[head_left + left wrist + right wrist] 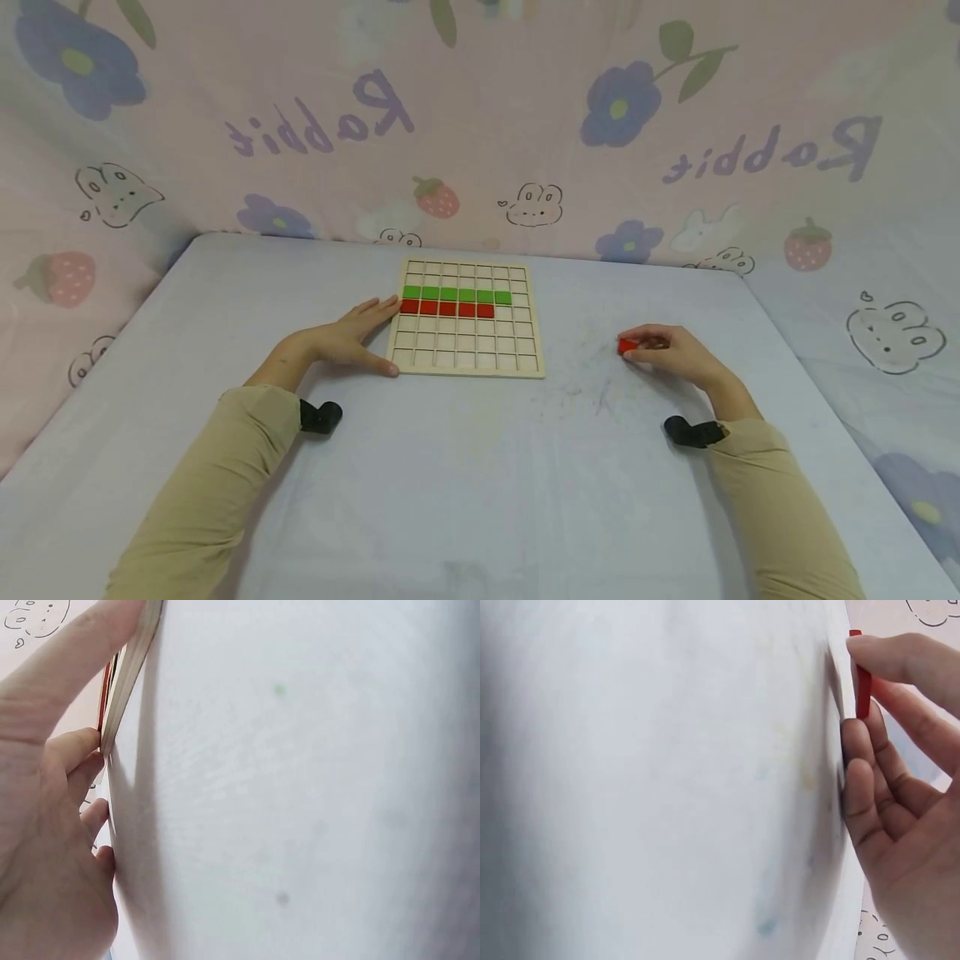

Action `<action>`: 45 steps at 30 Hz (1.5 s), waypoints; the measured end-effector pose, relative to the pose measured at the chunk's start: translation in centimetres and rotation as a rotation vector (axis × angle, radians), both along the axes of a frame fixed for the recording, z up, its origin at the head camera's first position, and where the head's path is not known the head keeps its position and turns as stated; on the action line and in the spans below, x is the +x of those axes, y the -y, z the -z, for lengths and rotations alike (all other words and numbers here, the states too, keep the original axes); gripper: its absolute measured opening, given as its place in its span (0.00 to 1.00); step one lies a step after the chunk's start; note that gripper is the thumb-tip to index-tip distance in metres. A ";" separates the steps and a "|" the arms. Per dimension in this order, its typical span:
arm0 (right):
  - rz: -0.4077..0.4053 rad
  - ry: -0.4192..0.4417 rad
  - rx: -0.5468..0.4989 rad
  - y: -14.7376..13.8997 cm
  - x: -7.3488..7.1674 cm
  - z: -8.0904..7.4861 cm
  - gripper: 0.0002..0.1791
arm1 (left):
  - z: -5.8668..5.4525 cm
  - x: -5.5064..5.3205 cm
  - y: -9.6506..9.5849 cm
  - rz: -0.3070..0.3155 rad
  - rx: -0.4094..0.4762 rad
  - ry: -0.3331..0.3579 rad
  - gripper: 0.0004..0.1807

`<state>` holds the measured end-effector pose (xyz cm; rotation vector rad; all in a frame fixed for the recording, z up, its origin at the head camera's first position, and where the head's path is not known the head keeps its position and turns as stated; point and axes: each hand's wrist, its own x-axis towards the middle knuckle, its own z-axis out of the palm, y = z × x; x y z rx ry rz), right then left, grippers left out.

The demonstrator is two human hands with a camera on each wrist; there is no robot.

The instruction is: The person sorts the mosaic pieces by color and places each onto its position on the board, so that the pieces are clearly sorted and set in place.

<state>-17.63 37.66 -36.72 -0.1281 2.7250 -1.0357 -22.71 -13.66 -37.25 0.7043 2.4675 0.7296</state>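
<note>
A square wooden grid board lies flat on the table. Across it run a row of green tiles and, just below, a slightly shorter row of red tiles. My left hand rests at the board's left side, fingers and thumb spread and touching its edge; the left wrist view shows the thumb along the board's side. To the right of the board, my right hand pinches a single red tile between thumb and fingertips. In the right wrist view the tile stands edge-on, beside the tabletop.
A white cloth covers the table, with faint smudges right of the board. Behind it hangs a patterned curtain with flowers, rabbits and strawberries. Black wrist mounts stick out from both sleeves.
</note>
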 end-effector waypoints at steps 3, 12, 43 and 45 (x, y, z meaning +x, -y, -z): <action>-0.004 -0.006 0.003 0.3 -0.2 0.0 0.26 | 0.1 0.0 0.0 0.001 -0.002 -0.003 0.64; -0.011 -0.015 -0.010 1.5 -0.7 -0.2 0.26 | -0.1 0.1 0.1 0.004 -0.001 -0.008 0.63; -0.011 -0.038 -0.068 5.3 -3.0 -0.2 0.25 | 0.2 -0.2 0.0 0.004 -0.010 -0.012 0.63; -0.005 -0.037 -0.069 5.5 -3.1 -0.1 0.25 | 0.2 -0.2 0.0 0.003 -0.012 -0.012 0.63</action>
